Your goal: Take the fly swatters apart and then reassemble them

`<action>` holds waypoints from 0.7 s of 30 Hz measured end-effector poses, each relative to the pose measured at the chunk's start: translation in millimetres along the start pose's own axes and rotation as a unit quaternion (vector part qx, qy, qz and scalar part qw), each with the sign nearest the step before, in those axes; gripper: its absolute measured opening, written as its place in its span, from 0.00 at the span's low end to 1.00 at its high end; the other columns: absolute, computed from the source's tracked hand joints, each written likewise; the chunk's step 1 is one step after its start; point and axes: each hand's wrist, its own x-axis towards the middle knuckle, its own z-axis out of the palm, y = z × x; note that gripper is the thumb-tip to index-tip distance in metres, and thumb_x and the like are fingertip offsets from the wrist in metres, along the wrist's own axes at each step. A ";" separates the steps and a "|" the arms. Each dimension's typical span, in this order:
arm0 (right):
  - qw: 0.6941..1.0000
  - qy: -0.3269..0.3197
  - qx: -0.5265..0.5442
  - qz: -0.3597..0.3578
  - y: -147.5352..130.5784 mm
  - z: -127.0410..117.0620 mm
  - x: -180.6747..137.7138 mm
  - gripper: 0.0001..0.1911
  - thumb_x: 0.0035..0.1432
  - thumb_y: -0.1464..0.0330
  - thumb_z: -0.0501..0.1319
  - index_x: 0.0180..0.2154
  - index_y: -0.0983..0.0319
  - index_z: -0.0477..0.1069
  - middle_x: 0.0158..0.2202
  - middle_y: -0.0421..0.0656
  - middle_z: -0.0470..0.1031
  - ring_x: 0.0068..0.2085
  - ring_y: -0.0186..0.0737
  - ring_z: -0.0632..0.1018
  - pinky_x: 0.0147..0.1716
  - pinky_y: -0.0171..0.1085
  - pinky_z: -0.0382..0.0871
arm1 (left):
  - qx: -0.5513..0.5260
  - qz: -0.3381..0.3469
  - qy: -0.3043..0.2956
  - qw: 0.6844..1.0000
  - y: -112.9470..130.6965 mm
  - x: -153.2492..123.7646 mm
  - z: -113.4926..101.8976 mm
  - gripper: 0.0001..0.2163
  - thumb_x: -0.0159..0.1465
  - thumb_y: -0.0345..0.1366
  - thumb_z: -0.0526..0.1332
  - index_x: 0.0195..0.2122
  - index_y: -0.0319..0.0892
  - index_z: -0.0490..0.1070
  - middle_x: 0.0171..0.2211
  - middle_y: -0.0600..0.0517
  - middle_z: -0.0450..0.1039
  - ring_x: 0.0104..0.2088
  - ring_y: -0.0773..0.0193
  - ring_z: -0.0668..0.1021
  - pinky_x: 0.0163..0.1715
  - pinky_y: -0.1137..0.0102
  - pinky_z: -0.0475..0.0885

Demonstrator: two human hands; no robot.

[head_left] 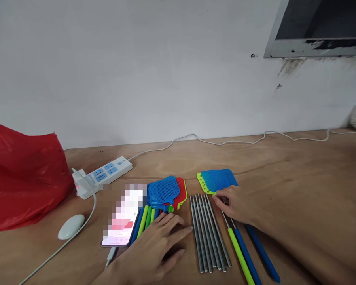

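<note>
My left hand [158, 243] lies with fingers apart, partly over a row of blue and green foam handles [144, 221]. Just beyond it are stacked fly swatter heads [164, 192], blue on top with red and green edges showing beneath. Several bare metal rods [208, 233] lie side by side between my hands. My right hand [234, 204] has its thumb and fingers closed at the neck of a fly swatter [218, 180] in the right-hand stack, whose heads are blue and yellow-green. Its fingers partly hide the necks. Blue and green handles [240, 253] extend toward me below that hand.
A lit phone [123, 217], partly pixelated, lies left of the handles with a cable plugged in. Behind it are a white power strip [106, 174] and a white oval device [71, 227]. A red plastic bag [26, 178] stands far left. A cord [225, 141] runs along the wall.
</note>
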 end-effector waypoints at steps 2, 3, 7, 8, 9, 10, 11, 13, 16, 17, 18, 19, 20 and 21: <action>1.000 -0.001 0.001 -0.002 -2.9 0.5 -1.1 0.22 0.67 0.66 0.51 0.21 0.59 0.66 0.19 0.39 0.70 0.24 0.37 0.71 0.27 0.37 0.51 | 0.001 -0.003 -0.004 1.000 0.9 0.8 -0.7 0.23 0.68 0.32 0.58 0.64 0.48 0.62 0.53 0.45 0.69 0.54 0.49 0.72 0.56 0.50 0.68; 1.000 0.000 0.002 -0.003 -3.8 0.9 -1.6 0.21 0.67 0.66 0.51 0.21 0.59 0.67 0.19 0.39 0.70 0.24 0.37 0.71 0.27 0.37 0.51 | 0.003 -0.004 -0.006 1.000 1.6 1.0 -1.2 0.23 0.68 0.32 0.58 0.64 0.48 0.62 0.52 0.45 0.69 0.54 0.49 0.72 0.56 0.50 0.68; 1.000 0.008 0.005 -0.005 -3.7 2.2 -2.7 0.20 0.67 0.65 0.51 0.22 0.59 0.67 0.19 0.38 0.70 0.25 0.37 0.72 0.27 0.37 0.51 | 0.008 -0.002 0.005 1.000 2.9 -0.2 -1.9 0.23 0.67 0.32 0.59 0.63 0.47 0.63 0.52 0.45 0.70 0.53 0.49 0.73 0.55 0.52 0.70; 1.000 0.011 0.006 -0.004 -2.9 2.4 -2.6 0.20 0.67 0.65 0.52 0.22 0.59 0.66 0.19 0.38 0.69 0.25 0.37 0.72 0.27 0.36 0.52 | 0.008 0.001 0.015 1.000 2.4 -0.7 -1.4 0.22 0.67 0.32 0.60 0.62 0.47 0.64 0.52 0.46 0.70 0.53 0.50 0.74 0.54 0.53 0.71; 1.000 0.015 0.006 -0.001 -2.0 2.6 -2.5 0.19 0.67 0.65 0.52 0.22 0.59 0.66 0.19 0.37 0.69 0.24 0.36 0.72 0.27 0.36 0.52 | 0.008 0.005 0.028 1.000 1.6 -1.2 -0.6 0.22 0.66 0.32 0.60 0.62 0.47 0.65 0.51 0.46 0.71 0.52 0.50 0.74 0.54 0.54 0.72; 1.000 0.020 0.005 0.005 -1.0 2.7 -2.2 0.18 0.66 0.65 0.52 0.23 0.59 0.66 0.19 0.37 0.69 0.24 0.36 0.71 0.27 0.35 0.52 | 0.009 0.007 0.041 0.999 0.6 -1.6 0.6 0.21 0.66 0.32 0.60 0.61 0.47 0.65 0.51 0.47 0.72 0.52 0.51 0.75 0.53 0.55 0.72; 0.999 0.029 0.005 0.013 0.0 2.7 -1.9 0.16 0.66 0.65 0.52 0.25 0.59 0.67 0.19 0.37 0.68 0.24 0.36 0.71 0.27 0.35 0.53 | 0.011 0.009 0.052 0.999 -0.6 -1.9 1.9 0.20 0.66 0.31 0.60 0.60 0.47 0.66 0.51 0.47 0.72 0.52 0.51 0.75 0.53 0.55 0.72; 0.997 0.053 -0.004 0.048 1.9 2.4 -1.0 0.13 0.67 0.65 0.51 0.30 0.59 0.67 0.21 0.37 0.69 0.24 0.36 0.71 0.27 0.34 0.54 | 0.015 0.008 0.064 0.998 -2.9 -2.3 4.7 0.17 0.67 0.30 0.59 0.57 0.46 0.68 0.50 0.48 0.72 0.51 0.52 0.75 0.54 0.56 0.71; 0.989 0.076 -0.044 0.115 4.2 1.8 0.4 0.07 0.67 0.66 0.50 0.37 0.59 0.65 0.25 0.37 0.71 0.26 0.38 0.73 0.27 0.35 0.53 | 0.018 0.005 0.071 0.997 -4.7 -2.4 7.4 0.13 0.68 0.29 0.57 0.53 0.45 0.70 0.49 0.48 0.73 0.50 0.54 0.75 0.53 0.57 0.71; 0.987 0.076 -0.058 0.131 4.9 1.7 0.8 0.06 0.66 0.67 0.50 0.37 0.59 0.64 0.27 0.38 0.72 0.27 0.39 0.74 0.27 0.35 0.52 | 0.017 0.005 0.075 0.997 -4.9 -2.4 7.8 0.12 0.68 0.29 0.56 0.52 0.44 0.70 0.49 0.49 0.73 0.49 0.54 0.75 0.52 0.57 0.71; 0.985 0.073 -0.070 0.140 5.7 1.7 1.1 0.04 0.65 0.68 0.51 0.38 0.59 0.63 0.29 0.39 0.73 0.28 0.40 0.74 0.26 0.36 0.51 | 0.015 0.005 0.081 0.997 -4.9 -2.5 8.0 0.12 0.68 0.29 0.56 0.51 0.44 0.70 0.48 0.49 0.73 0.49 0.54 0.75 0.52 0.58 0.71; 0.984 0.069 -0.078 0.144 6.5 1.7 1.3 0.03 0.63 0.70 0.51 0.38 0.59 0.63 0.31 0.40 0.74 0.28 0.41 0.74 0.26 0.36 0.49 | 0.015 0.005 0.087 0.996 -5.0 -2.6 8.1 0.11 0.69 0.28 0.55 0.50 0.44 0.70 0.48 0.49 0.73 0.49 0.55 0.75 0.52 0.58 0.70; 0.983 0.064 -0.084 0.147 7.6 1.7 1.3 0.03 0.62 0.71 0.52 0.38 0.59 0.63 0.32 0.41 0.75 0.28 0.41 0.74 0.26 0.36 0.48 | 0.015 0.005 0.091 0.996 -5.1 -2.7 8.2 0.11 0.69 0.28 0.55 0.50 0.44 0.70 0.47 0.49 0.73 0.48 0.55 0.75 0.51 0.58 0.70; 0.983 0.058 -0.092 0.150 8.8 1.6 1.3 0.03 0.60 0.72 0.53 0.37 0.59 0.63 0.33 0.41 0.75 0.28 0.41 0.74 0.26 0.36 0.46 | 0.016 0.004 0.095 0.995 -5.3 -2.9 8.2 0.11 0.69 0.28 0.55 0.49 0.44 0.70 0.47 0.49 0.73 0.48 0.55 0.75 0.51 0.59 0.70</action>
